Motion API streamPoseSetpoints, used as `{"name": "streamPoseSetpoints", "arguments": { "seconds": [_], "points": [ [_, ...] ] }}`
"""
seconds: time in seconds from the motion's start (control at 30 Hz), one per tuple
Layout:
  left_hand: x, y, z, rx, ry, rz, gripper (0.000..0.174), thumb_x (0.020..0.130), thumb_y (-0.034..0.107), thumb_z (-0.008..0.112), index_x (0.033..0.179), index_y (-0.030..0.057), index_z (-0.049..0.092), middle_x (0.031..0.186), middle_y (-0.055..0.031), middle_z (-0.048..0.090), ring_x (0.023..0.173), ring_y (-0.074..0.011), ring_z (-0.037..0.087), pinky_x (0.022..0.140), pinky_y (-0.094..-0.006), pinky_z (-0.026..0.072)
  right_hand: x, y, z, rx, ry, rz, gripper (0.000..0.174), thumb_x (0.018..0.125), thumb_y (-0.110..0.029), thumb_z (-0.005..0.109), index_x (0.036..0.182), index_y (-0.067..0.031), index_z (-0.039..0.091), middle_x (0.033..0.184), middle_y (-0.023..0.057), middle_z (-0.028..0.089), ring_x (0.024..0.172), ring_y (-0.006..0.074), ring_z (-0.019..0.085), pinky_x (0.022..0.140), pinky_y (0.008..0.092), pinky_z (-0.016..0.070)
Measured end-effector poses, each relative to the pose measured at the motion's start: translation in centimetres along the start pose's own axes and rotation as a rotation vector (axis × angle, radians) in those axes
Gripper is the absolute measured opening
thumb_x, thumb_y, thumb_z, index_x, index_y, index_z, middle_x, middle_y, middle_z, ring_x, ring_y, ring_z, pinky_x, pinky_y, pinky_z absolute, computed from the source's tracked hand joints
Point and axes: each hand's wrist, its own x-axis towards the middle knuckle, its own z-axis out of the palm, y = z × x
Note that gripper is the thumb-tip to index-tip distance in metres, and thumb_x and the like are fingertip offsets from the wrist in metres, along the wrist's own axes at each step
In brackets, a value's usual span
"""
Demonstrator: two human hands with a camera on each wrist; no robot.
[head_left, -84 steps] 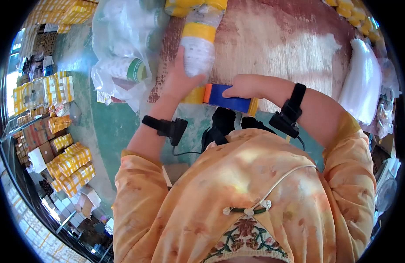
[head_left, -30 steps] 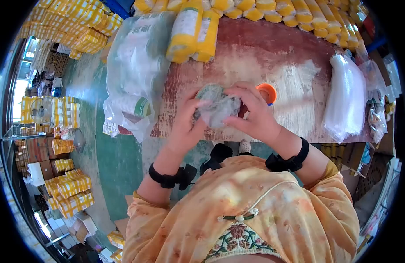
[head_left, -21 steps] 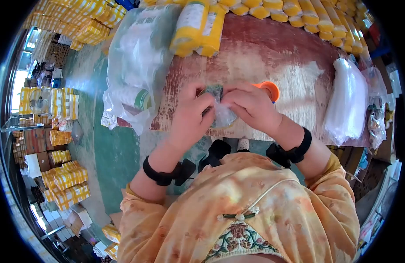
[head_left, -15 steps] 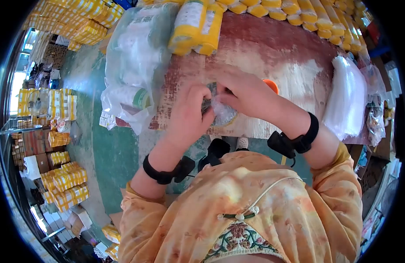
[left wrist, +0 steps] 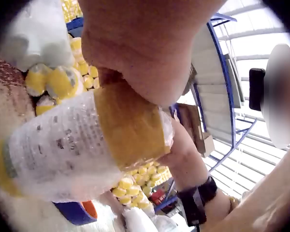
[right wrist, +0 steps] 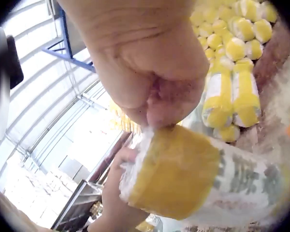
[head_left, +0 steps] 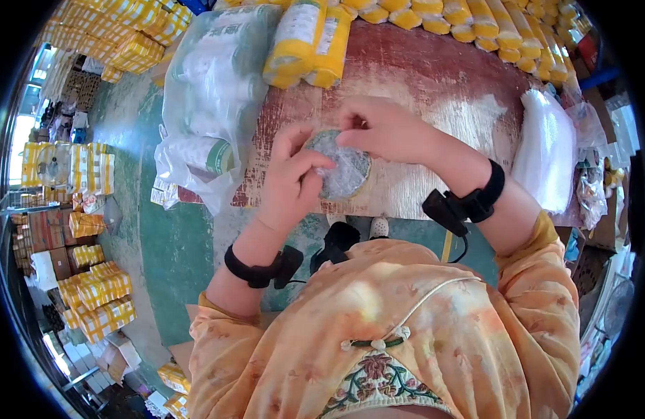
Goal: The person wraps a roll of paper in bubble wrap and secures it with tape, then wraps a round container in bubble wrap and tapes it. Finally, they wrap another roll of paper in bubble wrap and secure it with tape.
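Note:
A canister (head_left: 343,171) in clear wrap stands end-up between my hands, its wrapped round end facing up in the head view. In the left wrist view its printed side (left wrist: 63,145) and a band of yellow tape (left wrist: 130,128) near the upper end show. My left hand (head_left: 287,178) holds it at the left rim, with a fingertip over the top. At the far rim my right hand (head_left: 389,129) pinches with curled fingers, thumb on the wrap. A blue roll-shaped thing with an orange end (left wrist: 77,212) stands behind the canister; my right arm hides it in the head view.
A large clear bag of canisters (head_left: 217,77) lies on the table's left. Two yellow-taped canisters (head_left: 305,45) lie beside it. Rows of yellow-taped ones (head_left: 469,21) line the back edge. White plastic sheeting (head_left: 546,153) lies at the right edge.
The canister lay on its side with the blue-and-orange thing in my right hand; now it stands upright and that thing is released. My right hand has moved from the wrap's middle to the far rim.

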Motion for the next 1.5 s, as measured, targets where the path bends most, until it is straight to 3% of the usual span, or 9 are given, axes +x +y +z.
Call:
{"name": "streamPoseSetpoints", "arguments": {
  "seconds": [0.07, 0.13, 0.23, 0.47, 0.67, 0.77, 0.9, 1.23, 1.5],
  "points": [
    [-0.3, 0.0, -0.5, -0.047, -0.026, -0.046, 0.035, 0.069, 0.010, 0.068, 0.103, 0.0097, 0.058, 0.120, -0.0205, 0.044, 0.111, -0.0377, 0.046, 0.092, -0.0379, 0.0415, -1.5, 1.1, -1.1, 0.382, 0.033, 0.188, 0.022, 0.080, -0.021, 0.065, 0.082, -0.0025, 0.052, 0.071, 0.0097, 0.056, 0.064, 0.0193, 0.057, 0.059, 0.0303, 0.0457],
    [-0.8, 1.0, -1.3, -0.045, -0.110, -0.124, 0.042, 0.065, 0.013, 0.073, 0.104, 0.0104, 0.058, 0.123, -0.0216, 0.042, 0.115, -0.0385, 0.044, 0.094, -0.0381, 0.0410, -3.4, 5.6, -2.0, 0.187, 0.271, 0.170, 0.024, 0.082, -0.024, 0.063, 0.089, -0.0019, 0.056, 0.072, 0.0120, 0.058, 0.062, 0.0211, 0.057, 0.061, 0.0291, 0.0481],
    [-1.1, 1.3, -1.1, -0.007, -0.174, -0.194, 0.055, 0.057, 0.020, 0.081, 0.106, 0.0127, 0.058, 0.126, -0.0206, 0.041, 0.115, -0.0390, 0.044, 0.093, -0.0407, 0.0417, -6.6, 10.5, -1.1, -0.352, 0.297, 0.358, 0.031, 0.079, -0.024, 0.066, 0.097, -0.0005, 0.057, 0.081, 0.0160, 0.061, 0.074, 0.0259, 0.060, 0.070, 0.0328, 0.0497],
    [-0.8, 0.5, 0.2, 0.057, -0.093, -0.076, 0.058, 0.051, 0.026, 0.084, 0.104, 0.0168, 0.061, 0.115, -0.0148, 0.050, 0.107, -0.0342, 0.049, 0.087, -0.0415, 0.0442, -8.0, 20.8, 2.7, -0.950, 0.180, 0.107, 0.050, 0.075, -0.028, 0.068, 0.112, 0.0011, 0.051, 0.093, 0.0168, 0.062, 0.090, 0.0338, 0.058, 0.081, 0.0396, 0.0463],
    [-0.5, 0.4, 0.7, -0.018, -0.067, -0.100, 0.054, 0.053, 0.022, 0.083, 0.103, 0.0174, 0.061, 0.113, -0.0153, 0.049, 0.104, -0.0348, 0.050, 0.086, -0.0399, 0.0447, -9.0, 12.0, -1.7, -0.519, 0.176, 0.359, 0.034, 0.080, -0.022, 0.064, 0.103, 0.0004, 0.055, 0.085, 0.0150, 0.064, 0.081, 0.0287, 0.061, 0.072, 0.0339, 0.0477],
    [-0.6, 0.1, 1.7, -0.110, 0.001, -0.089, 0.052, 0.054, 0.022, 0.082, 0.101, 0.0173, 0.061, 0.116, -0.0167, 0.046, 0.104, -0.0366, 0.049, 0.087, -0.0404, 0.0444, -10.2, 3.9, -4.4, 0.299, 0.311, 0.290, 0.036, 0.085, -0.022, 0.060, 0.109, 0.0040, 0.054, 0.097, 0.0048, 0.062, 0.086, 0.0125, 0.059, 0.075, 0.0259, 0.0459],
    [-0.1, 1.0, 2.5, -0.155, 0.001, -0.127, 0.050, 0.055, 0.019, 0.082, 0.100, 0.0168, 0.061, 0.120, -0.0186, 0.043, 0.107, -0.0386, 0.048, 0.088, -0.0416, 0.0445, -9.7, -3.0, -6.5, 0.856, 0.199, 0.160, 0.043, 0.084, -0.021, 0.059, 0.115, 0.0076, 0.050, 0.103, 0.0096, 0.062, 0.089, 0.0154, 0.060, 0.079, 0.0254, 0.0462],
    [-1.0, 0.4, 2.2, -0.300, 0.108, -0.086, 0.049, 0.056, 0.012, 0.081, 0.101, 0.0099, 0.063, 0.137, -0.0229, 0.028, 0.117, -0.0387, 0.044, 0.096, -0.0418, 0.0394, -7.9, -4.0, -3.6, 0.809, 0.035, 0.575, 0.041, 0.084, -0.021, 0.059, 0.112, 0.0072, 0.052, 0.105, 0.0125, 0.062, 0.092, 0.0182, 0.061, 0.085, 0.0294, 0.0470],
    [0.9, -1.4, 2.3, -0.235, 0.125, 0.067, 0.051, 0.053, 0.019, 0.080, 0.099, 0.0118, 0.061, 0.122, -0.0168, 0.047, 0.107, -0.0361, 0.051, 0.087, -0.0427, 0.0446, -6.7, -4.3, -3.5, 0.859, 0.187, 0.613, 0.037, 0.086, -0.023, 0.057, 0.111, 0.0041, 0.053, 0.102, 0.0101, 0.062, 0.088, 0.0174, 0.061, 0.081, 0.0290, 0.0476]
  ]
}}
